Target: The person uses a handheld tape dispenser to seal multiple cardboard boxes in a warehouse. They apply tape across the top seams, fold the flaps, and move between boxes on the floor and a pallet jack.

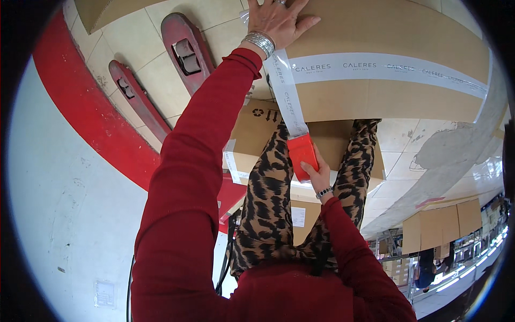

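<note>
One strip of printed white packing tape (287, 99) stretches from a red handheld tape dispenser (301, 149) up to the left side of a large brown cardboard carton (386, 101). Closed around the dispenser, the right grip (318, 175) sits just below the carton's near edge, between leopard-print trouser legs (268, 198). Open, with fingers spread, the left grip (279, 24) lies over the strip's upper end at the carton; some fingertips are cut off by the view's upper rim. Another band of printed tape (343, 67) runs across the carton's top. Two red pallet-jack forks (197, 83) stand on the beige tiled floor (137, 35), left of the carton.
</note>
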`<state>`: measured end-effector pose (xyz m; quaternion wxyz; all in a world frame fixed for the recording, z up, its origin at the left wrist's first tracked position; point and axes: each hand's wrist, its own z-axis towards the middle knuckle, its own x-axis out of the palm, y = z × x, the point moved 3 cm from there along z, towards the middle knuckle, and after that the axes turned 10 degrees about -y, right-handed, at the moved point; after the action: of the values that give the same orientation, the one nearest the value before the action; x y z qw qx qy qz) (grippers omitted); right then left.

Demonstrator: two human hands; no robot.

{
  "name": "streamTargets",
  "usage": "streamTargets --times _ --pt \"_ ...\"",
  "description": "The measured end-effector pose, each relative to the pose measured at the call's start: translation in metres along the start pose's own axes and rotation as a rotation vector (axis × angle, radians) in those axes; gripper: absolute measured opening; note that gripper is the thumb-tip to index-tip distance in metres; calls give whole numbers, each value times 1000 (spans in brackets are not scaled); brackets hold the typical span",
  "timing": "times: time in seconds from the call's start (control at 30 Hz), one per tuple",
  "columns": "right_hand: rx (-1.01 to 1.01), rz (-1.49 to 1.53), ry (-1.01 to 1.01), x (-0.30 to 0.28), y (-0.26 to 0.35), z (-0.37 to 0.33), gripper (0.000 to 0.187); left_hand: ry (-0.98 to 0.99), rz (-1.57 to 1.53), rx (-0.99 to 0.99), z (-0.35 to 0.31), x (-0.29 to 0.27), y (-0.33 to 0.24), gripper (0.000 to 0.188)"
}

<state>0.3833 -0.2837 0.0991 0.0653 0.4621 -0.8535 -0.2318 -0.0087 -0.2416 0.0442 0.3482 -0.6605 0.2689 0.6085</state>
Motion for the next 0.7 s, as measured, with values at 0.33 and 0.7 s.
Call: streamTargets --times 0.33,0.7 --pt "136 173 -161 24 24 80 45 -194 -391 -492 -105 7 -56 77" --pt "113 35 -629 -125 23 45 36 394 -539 -569 -249 25 -107 81"
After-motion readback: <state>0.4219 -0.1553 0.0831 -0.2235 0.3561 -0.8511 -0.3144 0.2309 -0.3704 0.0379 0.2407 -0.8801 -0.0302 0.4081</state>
